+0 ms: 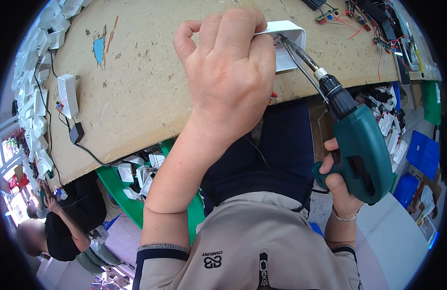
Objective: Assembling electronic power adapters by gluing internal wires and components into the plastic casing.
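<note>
So closest in, the right hand (340,186) has a clenched grip on the handle of a green power screwdriver (359,150), its long bit angled up and left. The bit tip sits right inside a white plastic housing (289,46) at the near edge of the worn tan table (136,96). The left hand (228,67) is clamped over that housing from above, fingers curled on its top edge. Further left on the table lies another white housing (67,94) with a black cable. Red-wired circuit boards (359,17) sit at the far right.
</note>
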